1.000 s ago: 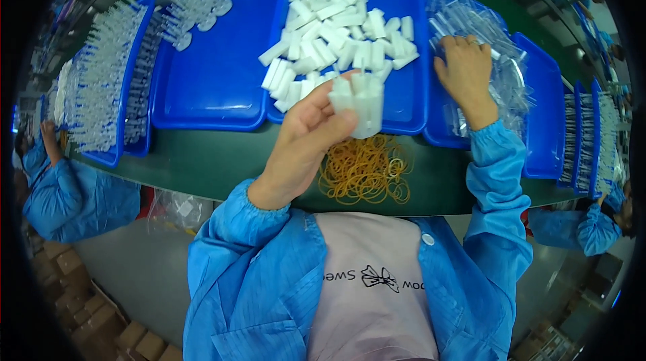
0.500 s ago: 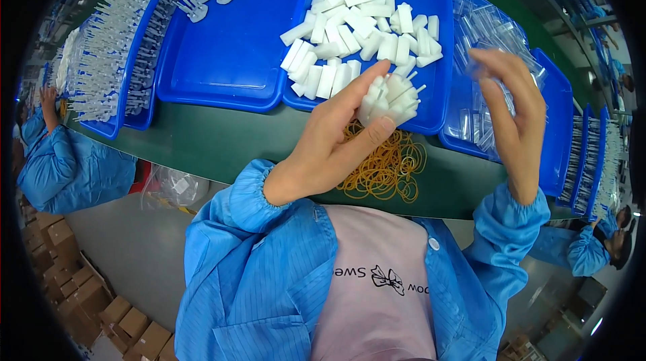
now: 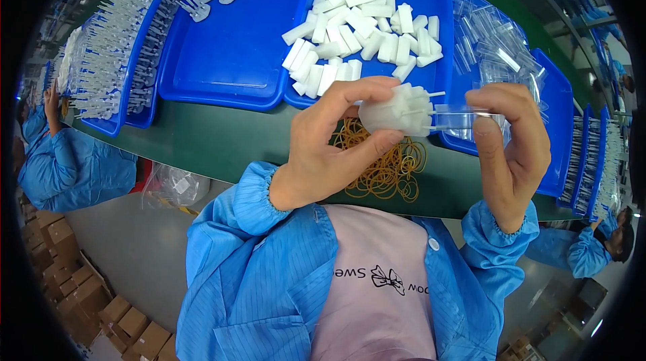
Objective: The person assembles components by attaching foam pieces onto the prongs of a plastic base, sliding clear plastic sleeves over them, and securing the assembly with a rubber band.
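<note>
Clear tube moved nearer — between hands.

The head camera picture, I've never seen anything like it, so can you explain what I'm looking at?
There's no machine here: these are a person's bare hands. A wide fisheye camera on their head looks down, which is why straight edges bend.

On the green table are blue trays. The one in the middle holds white blocks; the one to its right holds loose clear pieces. A tangle of amber bands lies nearer the body.

The left hand grips a white pegged part. The right hand holds a clear rod-like piece up to its pegs; whether they touch is unclear.
</note>
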